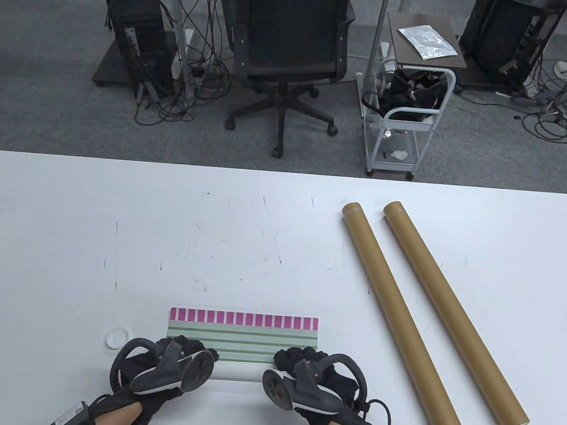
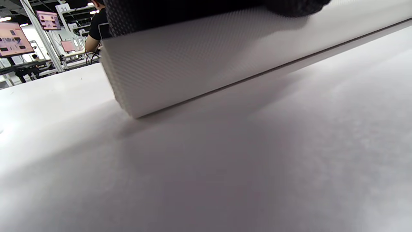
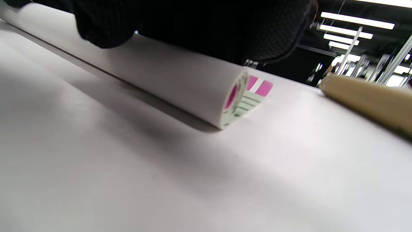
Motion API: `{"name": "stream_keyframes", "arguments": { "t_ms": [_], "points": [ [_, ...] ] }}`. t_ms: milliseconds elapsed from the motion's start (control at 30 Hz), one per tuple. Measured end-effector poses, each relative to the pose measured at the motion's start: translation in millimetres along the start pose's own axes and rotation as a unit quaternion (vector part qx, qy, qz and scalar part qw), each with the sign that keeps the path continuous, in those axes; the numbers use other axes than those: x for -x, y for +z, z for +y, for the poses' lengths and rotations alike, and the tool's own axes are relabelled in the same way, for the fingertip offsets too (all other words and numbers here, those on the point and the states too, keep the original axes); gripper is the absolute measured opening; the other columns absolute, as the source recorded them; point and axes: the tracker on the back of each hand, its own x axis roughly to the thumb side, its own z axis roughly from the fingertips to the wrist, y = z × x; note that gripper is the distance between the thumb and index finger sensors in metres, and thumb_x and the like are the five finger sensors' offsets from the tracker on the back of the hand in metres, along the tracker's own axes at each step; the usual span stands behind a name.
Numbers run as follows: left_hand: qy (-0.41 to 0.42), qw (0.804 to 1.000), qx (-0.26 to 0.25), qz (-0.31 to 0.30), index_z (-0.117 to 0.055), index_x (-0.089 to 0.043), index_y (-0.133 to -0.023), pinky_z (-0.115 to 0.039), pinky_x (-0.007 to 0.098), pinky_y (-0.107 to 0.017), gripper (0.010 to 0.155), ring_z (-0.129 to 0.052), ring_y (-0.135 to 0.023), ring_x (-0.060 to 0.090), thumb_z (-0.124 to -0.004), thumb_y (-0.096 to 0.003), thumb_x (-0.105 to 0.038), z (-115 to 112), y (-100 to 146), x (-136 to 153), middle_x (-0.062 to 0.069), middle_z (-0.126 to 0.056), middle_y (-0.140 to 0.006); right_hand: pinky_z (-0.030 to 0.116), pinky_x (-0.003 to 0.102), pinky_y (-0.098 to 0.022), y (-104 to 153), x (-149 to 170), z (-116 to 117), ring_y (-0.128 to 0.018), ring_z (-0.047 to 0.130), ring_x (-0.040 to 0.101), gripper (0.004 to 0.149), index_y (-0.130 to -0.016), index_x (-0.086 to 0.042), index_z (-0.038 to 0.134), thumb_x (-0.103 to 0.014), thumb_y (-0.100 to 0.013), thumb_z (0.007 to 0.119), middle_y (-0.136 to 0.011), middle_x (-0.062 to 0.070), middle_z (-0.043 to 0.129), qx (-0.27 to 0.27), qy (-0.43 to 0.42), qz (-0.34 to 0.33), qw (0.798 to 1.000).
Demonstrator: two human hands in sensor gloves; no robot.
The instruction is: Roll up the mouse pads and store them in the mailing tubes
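Note:
A mouse pad with green stripes and a pink-block edge lies at the table's front middle, its near part rolled into a white-backed roll. My left hand rests on the roll's left end and my right hand on its right end, fingers over the top. The roll's open right end shows pink and green. Two brown mailing tubes lie side by side on the right; one shows in the right wrist view.
A small white round cap lies left of my left hand. The white table stretches beyond the pad. Past its far edge stand an office chair and a white cart.

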Motion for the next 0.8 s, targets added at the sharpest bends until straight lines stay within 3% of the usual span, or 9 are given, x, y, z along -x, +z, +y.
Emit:
{"name": "stream_keyframes", "arguments": {
  "t_ms": [100, 133, 267, 367, 500, 700, 800],
  "points": [
    [-0.049, 0.995, -0.084, 0.021, -0.071, -0.046, -0.088, -0.084, 0.025, -0.058, 0.051, -0.093, -0.082, 0.011, -0.077, -0.0378, -0.049, 9, 10, -7, -0.017, -0.086, -0.09, 0.074, 0.045, -0.06, -4, 0, 4, -0.075, 0.086, 0.027, 0.05, -0.096, -0.022, 0.071, -0.033, -0.046, 0.07, -0.091, 0.005, 0.081, -0.009, -0.012, 0.004, 1.0],
    [-0.088, 0.992, -0.09, 0.02, -0.072, -0.047, -0.087, -0.086, 0.023, -0.055, 0.051, -0.096, -0.078, 0.009, -0.078, -0.0366, -0.05, 10, 10, -9, -0.017, -0.089, -0.086, 0.074, 0.045, -0.06, -4, 1, 5, -0.076, 0.085, 0.028, 0.05, -0.096, -0.022, 0.07, -0.032, -0.047, 0.068, -0.092, 0.005, 0.08, -0.01, -0.014, 0.006, 1.0],
    [-0.047, 0.998, -0.043, 0.023, -0.072, -0.045, -0.089, -0.084, 0.026, -0.06, 0.052, -0.095, -0.079, 0.01, -0.076, -0.037, -0.051, 6, 4, -4, -0.016, -0.088, -0.088, 0.073, 0.045, -0.061, -5, 2, 9, -0.079, 0.083, 0.029, 0.051, -0.099, -0.021, 0.068, -0.031, -0.049, 0.063, -0.095, 0.005, 0.078, -0.019, -0.025, 0.015, 0.999],
    [-0.034, 0.999, -0.036, 0.02, -0.072, -0.045, -0.088, -0.083, 0.028, -0.064, 0.05, -0.094, -0.08, 0.009, -0.074, -0.0387, -0.049, 7, 3, -1, -0.016, -0.087, -0.088, 0.073, 0.045, -0.061, -5, 3, 7, -0.079, 0.083, 0.029, 0.051, -0.099, -0.022, 0.067, -0.032, -0.049, 0.063, -0.095, 0.005, 0.078, -0.024, -0.032, 0.015, 0.999],
    [-0.007, 1.0, -0.003, -0.01, -0.075, -0.044, -0.086, -0.085, 0.027, -0.06, 0.049, -0.096, -0.075, 0.01, -0.076, -0.0374, -0.048, 10, 8, 0, -0.015, -0.09, -0.084, 0.075, 0.045, -0.059, -2, 3, 4, -0.076, 0.086, 0.029, 0.05, -0.097, -0.021, 0.071, -0.031, -0.048, 0.064, -0.093, 0.005, 0.081, -0.05, -0.054, -0.009, 0.997],
    [-0.049, 0.999, -0.015, -0.01, -0.077, -0.043, -0.085, -0.087, 0.025, -0.055, 0.047, -0.099, -0.073, 0.009, -0.075, -0.0378, -0.046, 11, 12, -9, -0.015, -0.092, -0.083, 0.076, 0.045, -0.059, -1, 3, 3, -0.076, 0.087, 0.029, 0.051, -0.097, -0.021, 0.072, -0.032, -0.048, 0.065, -0.093, 0.006, 0.082, -0.053, -0.055, -0.014, 0.997],
    [-0.033, 0.999, -0.005, -0.006, -0.076, -0.043, -0.086, -0.087, 0.026, -0.056, 0.047, -0.098, -0.075, 0.01, -0.072, -0.0394, -0.044, 10, 9, -6, -0.014, -0.092, -0.084, 0.075, 0.045, -0.059, 5, 2, -1, -0.078, 0.086, 0.028, 0.054, -0.097, -0.022, 0.07, -0.038, -0.046, 0.069, -0.094, 0.005, 0.081, 0.002, -0.044, -0.007, 0.999]
  ]
}}
